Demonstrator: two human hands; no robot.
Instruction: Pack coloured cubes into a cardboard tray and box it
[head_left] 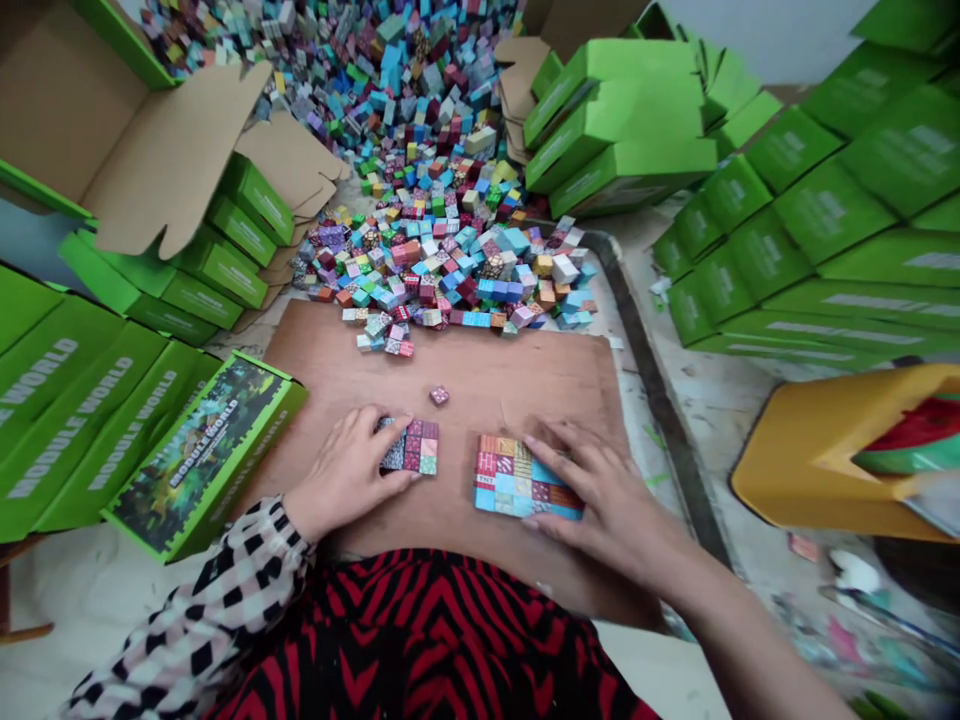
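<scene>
My left hand (pixel 349 465) rests on the brown board. Its thumb and index finger close around the left side of a small flat group of patterned cubes (pixel 421 447), mostly dark, maroon and pink. To the right, my right hand (pixel 592 490) grips the right end of a larger rectangular group of cubes (pixel 499 478) in blue, red and tan, one marked TNT. Part of each group is hidden under my fingers. A single maroon cube (pixel 439 396) lies alone on the board, beyond and between the two groups.
A big heap of loose cubes (pixel 420 200) spreads behind the brown cardboard sheet (pixel 442 540). Green boxes stand on both sides, with one printed box (pixel 206 450) leaning near my left arm. A yellow container (pixel 817 450) sits at the right.
</scene>
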